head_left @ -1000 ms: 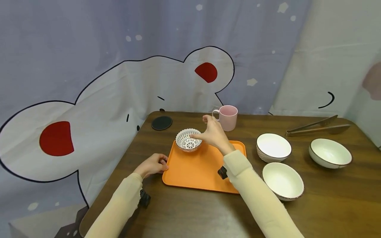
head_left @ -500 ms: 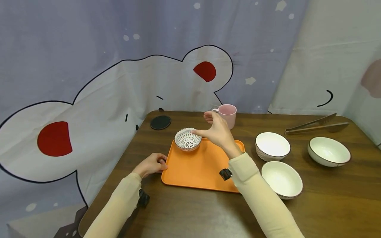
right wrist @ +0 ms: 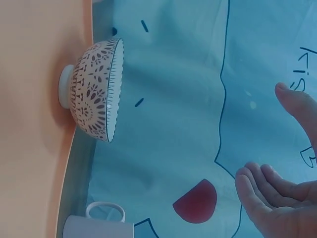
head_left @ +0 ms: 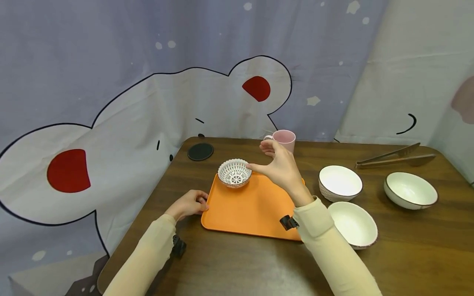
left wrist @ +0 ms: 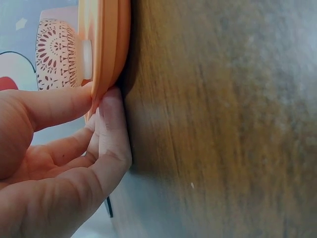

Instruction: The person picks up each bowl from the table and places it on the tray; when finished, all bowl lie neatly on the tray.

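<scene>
An orange tray [head_left: 240, 209] lies on the wooden table, and a small patterned bowl [head_left: 234, 174] stands upright near its back left corner. My left hand [head_left: 189, 204] pinches the tray's left rim; in the left wrist view the thumb is on top of the rim, with a finger underneath. Above the tray, to the right of the bowl, hovers my right hand [head_left: 283, 168], its thumb and fingers spread apart around nothing. The right wrist view has the patterned bowl [right wrist: 94, 91] resting on the tray, apart from the right hand [right wrist: 282, 203].
A pink mug [head_left: 285, 137] stands behind the right hand and is partly hidden by it. Left of it lies a black round coaster [head_left: 200, 151]. White bowls, one [head_left: 340, 181] nearest the tray, stand on the right, with tongs [head_left: 394, 159] behind them.
My right hand has drawn away from the patterned bowl, moving to the right with its fingers still spread. The bowl stays in place, and the left hand keeps to the tray's rim.
</scene>
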`<act>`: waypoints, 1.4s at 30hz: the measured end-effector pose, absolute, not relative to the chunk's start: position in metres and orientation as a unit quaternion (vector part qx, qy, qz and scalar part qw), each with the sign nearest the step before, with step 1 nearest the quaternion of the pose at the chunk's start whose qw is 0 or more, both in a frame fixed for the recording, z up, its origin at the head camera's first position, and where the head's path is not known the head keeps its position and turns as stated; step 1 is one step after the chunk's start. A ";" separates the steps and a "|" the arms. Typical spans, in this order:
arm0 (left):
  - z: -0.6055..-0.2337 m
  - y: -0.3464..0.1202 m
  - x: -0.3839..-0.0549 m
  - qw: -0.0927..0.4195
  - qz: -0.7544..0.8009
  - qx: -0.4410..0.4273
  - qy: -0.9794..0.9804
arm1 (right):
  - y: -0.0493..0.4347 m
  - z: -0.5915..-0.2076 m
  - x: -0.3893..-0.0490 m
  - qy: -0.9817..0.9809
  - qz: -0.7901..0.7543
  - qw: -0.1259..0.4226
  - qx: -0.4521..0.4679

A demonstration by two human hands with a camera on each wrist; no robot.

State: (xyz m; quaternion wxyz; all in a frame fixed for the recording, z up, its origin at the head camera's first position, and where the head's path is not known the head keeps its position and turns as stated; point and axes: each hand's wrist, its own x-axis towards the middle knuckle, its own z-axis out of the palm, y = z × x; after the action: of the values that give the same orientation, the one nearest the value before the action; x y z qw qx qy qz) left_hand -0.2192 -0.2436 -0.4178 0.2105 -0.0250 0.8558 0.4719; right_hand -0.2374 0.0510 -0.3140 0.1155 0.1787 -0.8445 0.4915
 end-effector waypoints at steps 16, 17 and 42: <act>-0.419 -0.241 -0.218 0.211 0.473 -0.026 0.855 | 0.083 -0.310 -0.219 -0.846 0.492 0.122 0.165; -0.418 -0.241 -0.218 0.212 0.472 -0.026 0.855 | 0.085 -0.308 -0.217 -0.848 0.487 0.125 0.165; -0.421 -0.244 -0.218 0.205 0.472 -0.021 0.857 | 0.149 -0.306 -0.213 -0.877 0.450 0.136 0.104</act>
State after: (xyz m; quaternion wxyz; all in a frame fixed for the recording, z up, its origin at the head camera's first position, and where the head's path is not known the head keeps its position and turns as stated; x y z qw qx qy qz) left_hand -0.2180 -0.2436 -0.4206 0.2046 -0.0212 0.8574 0.4718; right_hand -0.2130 0.1489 -0.3062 0.1358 0.1040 -0.8767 0.4495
